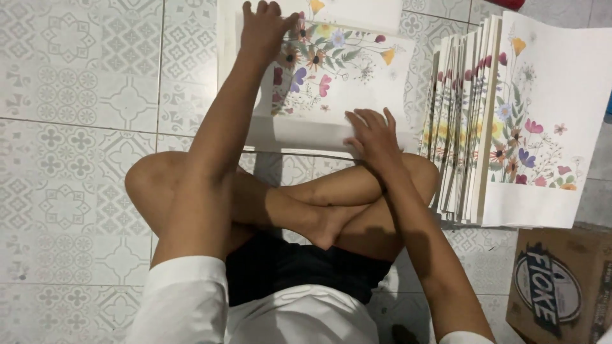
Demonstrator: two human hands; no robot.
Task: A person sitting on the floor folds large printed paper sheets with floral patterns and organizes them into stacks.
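Patterned grey-and-white floor tiles [70, 95] filled the view, and a person sat cross-legged on them in a white top and dark shorts. Largest of the things was a stack [465, 127] of flower-printed white sheets or folded bags on the person's right, fanned so that its edges showed. The edges were too many and too close-set to count exactly, roughly a dozen or more. Its top piece [548, 121] faced up, with a printed meadow of red, yellow and purple flowers.

Next in size was one sheet [338, 83] of the same print, lying flat on the floor just past the crossed legs. The left hand [264, 28] pressed on its far left corner, fingers together and flat, clamped on nothing. The right hand [373, 134] lay on its near edge, fingers spread and pressing the white border down; it seemed to be creasing or smoothing a fold there, though the fold itself could not be made out clearly.

Judging by the stack, most of the pieces looked already handled, with this single one in work. No separate pile of unworked sheets was in sight, so what remained could not be told.

Smallest was one brown cardboard box [561, 286] at the lower right, touching nothing else visible.
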